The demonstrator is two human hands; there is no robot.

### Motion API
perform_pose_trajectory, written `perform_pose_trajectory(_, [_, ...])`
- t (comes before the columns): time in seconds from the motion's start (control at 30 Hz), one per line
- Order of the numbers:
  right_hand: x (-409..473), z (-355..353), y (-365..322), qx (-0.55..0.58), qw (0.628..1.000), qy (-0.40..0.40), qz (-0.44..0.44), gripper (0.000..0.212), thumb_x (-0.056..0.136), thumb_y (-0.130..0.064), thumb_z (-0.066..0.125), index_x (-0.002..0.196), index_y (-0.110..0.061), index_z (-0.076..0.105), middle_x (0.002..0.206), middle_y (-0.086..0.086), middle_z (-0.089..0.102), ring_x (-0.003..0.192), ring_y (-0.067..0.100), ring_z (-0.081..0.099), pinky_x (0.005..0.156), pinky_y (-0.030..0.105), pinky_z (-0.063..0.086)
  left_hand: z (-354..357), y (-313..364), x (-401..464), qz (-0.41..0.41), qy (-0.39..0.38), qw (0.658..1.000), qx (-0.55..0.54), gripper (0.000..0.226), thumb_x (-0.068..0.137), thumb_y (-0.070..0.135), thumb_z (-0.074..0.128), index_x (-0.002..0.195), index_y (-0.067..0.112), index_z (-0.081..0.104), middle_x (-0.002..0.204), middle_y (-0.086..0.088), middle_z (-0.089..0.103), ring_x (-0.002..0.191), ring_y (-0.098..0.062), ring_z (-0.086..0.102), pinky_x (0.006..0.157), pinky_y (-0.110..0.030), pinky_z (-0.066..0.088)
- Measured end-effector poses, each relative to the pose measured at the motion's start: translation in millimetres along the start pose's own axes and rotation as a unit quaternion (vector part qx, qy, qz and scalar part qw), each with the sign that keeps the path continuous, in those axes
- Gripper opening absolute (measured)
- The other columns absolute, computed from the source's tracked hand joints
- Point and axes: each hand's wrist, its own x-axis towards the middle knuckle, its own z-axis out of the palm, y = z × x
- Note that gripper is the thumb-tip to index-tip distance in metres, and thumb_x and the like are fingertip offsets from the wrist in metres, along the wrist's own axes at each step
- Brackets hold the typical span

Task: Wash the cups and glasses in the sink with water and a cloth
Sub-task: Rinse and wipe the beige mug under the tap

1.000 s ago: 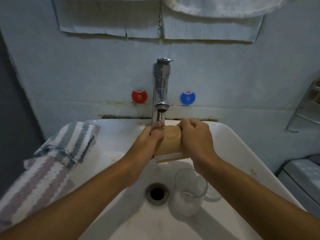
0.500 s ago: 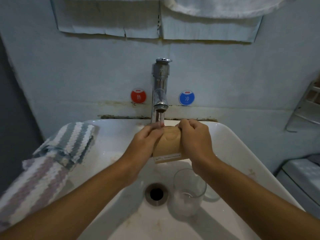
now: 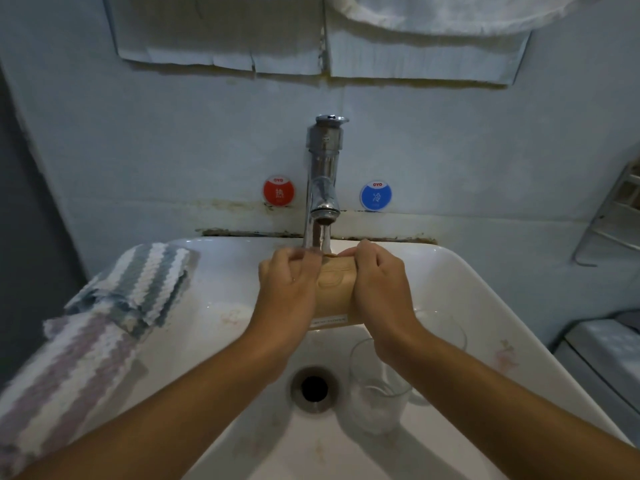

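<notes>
A tan wooden cup [image 3: 334, 292] lies on its side under the running chrome tap [image 3: 323, 181], held between both hands over the white sink [image 3: 485, 299]. My left hand [image 3: 289, 289] grips its left side, fingers curled over the far rim where the water lands. My right hand [image 3: 379, 289] grips its right side. A clear glass [image 3: 375, 400] stands in the basin beside the drain [image 3: 314, 388], partly behind my right forearm. A second clear glass [image 3: 446, 332] shows faintly to the right of my right wrist. A striped cloth [image 3: 114, 310] hangs over the sink's left rim.
Red [image 3: 278, 192] and blue [image 3: 376, 196] round stickers flank the tap on the wall. A wire rack [image 3: 613, 220] is fixed on the right wall. A white towel [image 3: 450, 12] hangs above. A grey ledge [image 3: 602, 341] lies right of the sink.
My left hand has slid up over the cup's far rim under the water stream, its fingers blurred with motion. The cup and my right hand stay in place.
</notes>
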Motion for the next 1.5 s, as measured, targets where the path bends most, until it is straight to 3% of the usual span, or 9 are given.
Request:
perform_pose_trajectory(0.17, [-3.3,1.2,2.3,-0.021,0.994,-0.109,0.008,0.029,0.105,-0.034,0.034,0.110,-0.019,0.059,0.103,-0.002,0.060,0.089,0.010,0.057,0.065,0.019,0.044,-4.2,-0.6,4.7,-0.009,0.067,0.998,0.020,0.021,0.104,0.033,0.038,0.116,0.024,0.052,0.127,-0.005,0.044,0.092,-0.012,0.052,0.061,-0.021,0.042])
perform_pose_trajectory(0.33, [-4.3,-1.2,-7.5,0.021,0.979,-0.203,0.024,0.020,0.099,-0.041,0.049,0.107,-0.027,0.060,0.109,-0.003,0.061,0.101,0.018,0.058,0.079,0.034,0.053,-9.0,0.1,8.5,0.021,0.123,0.992,0.021,0.020,0.104,0.029,0.037,0.106,0.025,0.057,0.120,-0.005,0.048,0.088,-0.011,0.054,0.069,-0.028,0.047])
perform_pose_trajectory(0.43, [-4.2,-3.3,-11.6,0.040,0.979,-0.191,0.050,0.019,0.094,-0.042,0.056,0.106,-0.029,0.062,0.109,-0.004,0.063,0.100,0.020,0.060,0.080,0.041,0.056,-9.1,0.7,7.7,0.058,0.128,0.990,0.032,0.020,0.103,0.026,0.038,0.101,0.025,0.058,0.115,-0.001,0.049,0.082,-0.004,0.052,0.069,-0.022,0.046])
perform_pose_trajectory(0.57, [-5.2,-1.2,-11.0,0.048,0.984,-0.158,0.066,0.029,0.098,-0.048,0.049,0.108,-0.024,0.061,0.108,0.001,0.065,0.095,0.020,0.063,0.064,0.030,0.051,-5.2,0.0,6.7,0.075,0.111,0.990,0.042,0.021,0.104,0.025,0.039,0.103,0.023,0.061,0.112,0.002,0.048,0.084,-0.004,0.054,0.063,-0.015,0.044])
perform_pose_trajectory(0.77, [-0.5,-0.8,-7.5,0.036,0.975,-0.207,0.070,0.030,0.102,-0.047,0.042,0.115,-0.025,0.058,0.114,0.002,0.063,0.102,0.024,0.062,0.083,0.041,0.055,-9.5,0.1,9.0,0.070,0.128,0.989,0.031,0.022,0.102,0.023,0.040,0.097,0.026,0.062,0.112,-0.001,0.053,0.084,-0.005,0.054,0.069,-0.023,0.048])
perform_pose_trajectory(0.93, [5.1,-8.1,-6.3,0.040,0.959,-0.279,0.028,0.024,0.098,-0.035,0.054,0.119,-0.025,0.060,0.117,0.001,0.064,0.106,0.024,0.063,0.091,0.051,0.056,-16.1,3.1,13.0,0.011,0.145,0.989,-0.011,0.025,0.102,0.026,0.039,0.096,0.026,0.063,0.117,-0.007,0.055,0.092,-0.017,0.056,0.066,-0.026,0.047])
perform_pose_trajectory(1.2, [17.6,-13.4,-2.2,0.087,0.930,-0.354,0.040,0.055,0.077,-0.015,0.076,0.129,-0.028,0.059,0.132,0.005,0.054,0.117,0.032,0.057,0.091,0.047,0.057,-17.4,8.1,13.6,-0.053,0.144,0.987,-0.050,0.017,0.100,0.032,0.043,0.109,0.024,0.056,0.112,-0.003,0.057,0.086,-0.013,0.054,0.065,-0.026,0.046])
perform_pose_trajectory(1.4, [12.4,-9.5,1.2,0.069,0.949,-0.308,-0.003,0.047,0.077,-0.026,0.069,0.122,-0.034,0.057,0.133,0.001,0.049,0.114,0.025,0.054,0.082,0.033,0.055,-17.2,11.5,10.2,-0.173,0.048,0.981,-0.077,0.033,0.099,0.042,0.043,0.125,0.021,0.047,0.108,-0.006,0.055,0.092,-0.023,0.056,0.083,-0.046,0.057])
perform_pose_trajectory(1.5, [7.4,-7.1,-1.7,0.043,0.954,-0.298,-0.015,0.036,0.088,-0.030,0.053,0.123,-0.035,0.053,0.133,-0.003,0.047,0.114,0.020,0.052,0.093,0.038,0.052,-19.6,12.7,9.9,-0.170,0.060,0.980,-0.082,0.031,0.101,0.040,0.038,0.122,0.021,0.050,0.112,-0.009,0.057,0.095,-0.026,0.058,0.087,-0.049,0.056])
